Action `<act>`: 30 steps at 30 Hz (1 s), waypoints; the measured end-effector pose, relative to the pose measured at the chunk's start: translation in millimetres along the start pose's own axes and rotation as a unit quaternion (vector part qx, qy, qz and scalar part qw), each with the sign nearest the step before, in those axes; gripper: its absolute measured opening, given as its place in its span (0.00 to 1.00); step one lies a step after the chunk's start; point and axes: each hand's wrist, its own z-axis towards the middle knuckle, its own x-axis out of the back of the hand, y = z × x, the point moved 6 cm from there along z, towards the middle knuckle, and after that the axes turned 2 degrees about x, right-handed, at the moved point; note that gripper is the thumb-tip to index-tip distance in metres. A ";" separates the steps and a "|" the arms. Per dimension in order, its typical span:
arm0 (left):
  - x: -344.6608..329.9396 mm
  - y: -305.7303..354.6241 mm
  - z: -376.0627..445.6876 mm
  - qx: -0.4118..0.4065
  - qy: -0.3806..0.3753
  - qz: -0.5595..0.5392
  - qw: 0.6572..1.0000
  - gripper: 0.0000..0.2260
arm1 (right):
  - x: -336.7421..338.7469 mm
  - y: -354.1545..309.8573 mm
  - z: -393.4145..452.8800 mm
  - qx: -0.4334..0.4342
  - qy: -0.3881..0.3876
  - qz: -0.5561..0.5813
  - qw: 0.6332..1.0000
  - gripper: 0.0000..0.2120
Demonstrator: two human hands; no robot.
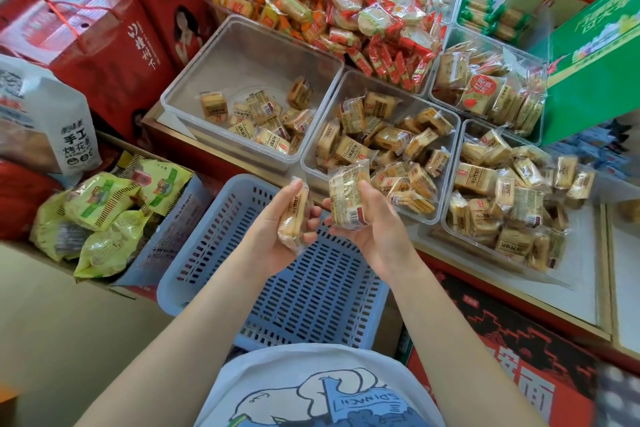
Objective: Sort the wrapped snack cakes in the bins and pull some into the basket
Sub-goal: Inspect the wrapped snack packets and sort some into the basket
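Note:
My left hand [277, 236] grips one wrapped snack cake [293, 215], held upright on its edge. My right hand [377, 225] holds a second wrapped snack cake [346, 199] with its printed back facing me. Both hands hover over the far end of an empty blue slotted basket [311, 281]. Beyond them stand three clear bins of the same tan cakes: a left bin [194, 80] with a thin layer, a middle bin [318, 114] about half full, and a right bin [453, 218] heaped over its rim.
Further clear bins at the back hold orange and red wrapped snacks [346, 10] and green packs [481, 10]. A carton of yellow-green bags [100, 211] sits left of the basket. Red gift boxes [86, 31] stand at the left, a green box [595, 55] at the right.

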 end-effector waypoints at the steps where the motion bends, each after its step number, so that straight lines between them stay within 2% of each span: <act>1: 0.5 0.9 0.3 0.005 0.000 -0.019 1.000 0.23 | -0.7 -0.5 1.7 0.002 -0.003 0.004 1.000 0.25; 5: 0.0 13.9 1.0 0.000 0.016 -0.048 0.999 0.27 | -2.4 -2.5 10.2 -0.008 0.013 0.040 0.999 0.15; 7: 5.7 21.3 5.8 -0.010 0.046 0.000 0.999 0.28 | -2.2 -2.7 16.8 -0.014 0.031 0.032 0.999 0.15; 11: 21.6 38.6 14.0 -0.022 0.154 0.130 0.979 0.27 | -10.0 -3.3 32.5 -0.016 0.030 -0.065 0.997 0.15; 14: 16.6 51.9 17.1 -0.018 0.148 0.179 0.973 0.20 | -15.1 -0.7 51.4 -0.032 0.041 -0.107 0.993 0.17; 16: 16.5 68.1 23.0 -0.050 0.140 0.202 0.968 0.14 | -22.2 -1.2 69.0 -0.044 0.039 -0.115 0.992 0.19; 18: 20.0 90.1 30.7 -0.098 0.140 0.210 0.963 0.15 | -33.6 -8.3 88.5 -0.048 0.040 -0.108 0.992 0.14; 20: 26.9 116.2 41.0 -0.159 0.174 0.275 0.932 0.20 | -48.7 -19.3 110.5 -0.046 0.030 -0.105 0.993 0.08; 23: 33.1 156.7 48.9 -0.230 0.298 0.422 0.825 0.26 | -68.0 -29.9 143.1 -0.035 0.018 -0.117 0.992 0.13; 24: 33.5 165.3 52.4 -0.245 0.312 0.437 0.807 0.28 | -72.2 -30.2 152.7 -0.031 0.015 -0.123 0.992 0.14; 27: 30.4 175.4 63.5 -0.287 0.298 0.442 0.796 0.26 | -74.8 -27.0 171.7 -0.028 0.010 -0.128 0.991 0.18; 28: 29.3 175.0 66.5 -0.302 0.295 0.457 0.783 0.23 | -71.5 -25.7 175.3 -0.031 0.014 -0.134 0.990 0.19; 30: 24.9 169.8 72.4 -0.340 0.291 0.511 0.734 0.18 | -59.5 -24.3 178.5 -0.035 0.028 -0.152 0.987 0.15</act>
